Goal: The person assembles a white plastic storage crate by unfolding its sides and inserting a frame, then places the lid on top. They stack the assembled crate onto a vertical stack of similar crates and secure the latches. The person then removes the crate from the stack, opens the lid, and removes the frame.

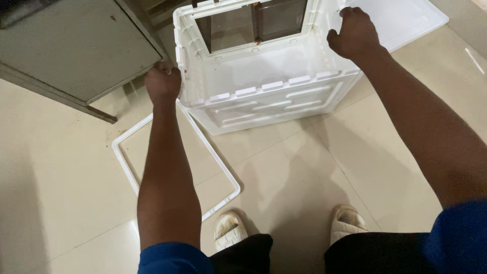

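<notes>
A white plastic crate (264,96) stands on the tiled floor in front of me, its far wall holding a dark see-through panel (253,23). My left hand (163,81) is closed on the crate's left wall at its upper edge. My right hand (353,34) is closed on the crate's right wall near the top. Both arms reach forward from blue sleeves. The crate's inside is open to view and holds nothing I can see.
A white rectangular plastic frame (128,172) lies flat on the floor under my left arm. A grey metal cabinet (71,45) stands at the upper left. A white flat panel (401,18) lies behind the crate at the right. My two sandalled feet (289,228) are below.
</notes>
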